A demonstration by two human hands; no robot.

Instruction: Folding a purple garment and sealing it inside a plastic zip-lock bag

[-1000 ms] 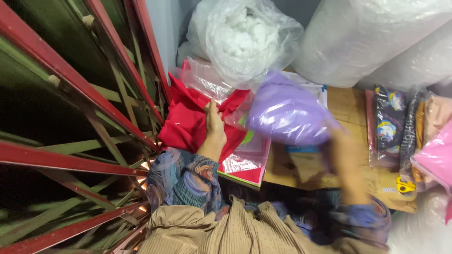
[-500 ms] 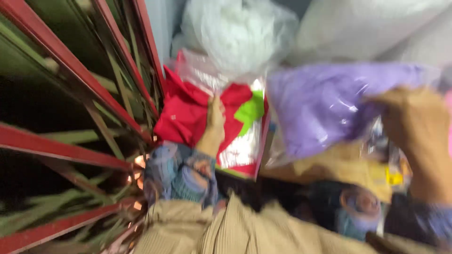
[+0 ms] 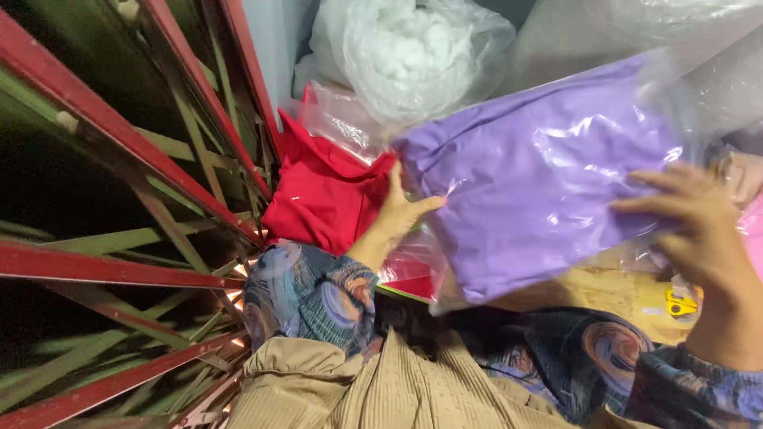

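rack: red and green metal frame (image 3: 119, 199) filling the view from 7 to 11 o'clock, bars crossing at angles.
large rolls: pale plastic-wrapped bulk (image 3: 636, 32) at 1 to 2 o'clock, contents hard to tell.
purple pack: clear plastic bag holding folded purple cloth (image 3: 540, 175), at centre towards 3 o'clock, lifted and tilted, its lower left corner lying over the red pack.
stuffing bag: clear bag of white fluffy filling (image 3: 413, 56) at 12 o'clock, behind both packs.
red pack: clear bag holding folded red cloth (image 3: 326, 195) at 10 o'clock of centre, just beside the rack.
cardboard: brown sheet (image 3: 604, 294) at 4 o'clock, under the purple pack; a small yellow item lies on it, too small to tell.
right hand: (image 3: 699, 230) at 3 o'clock, grip spread flat on the purple pack's right end, fingers on top; thumb hidden, so a pinch cannot be confirmed.
left hand: (image 3: 397, 214) at centre, fingers spread open, pressed against the purple pack's left edge where it meets the red pack.
progress: judged midway; purple pack is up and carried between both hands, not yet set down; red pack lies in place.
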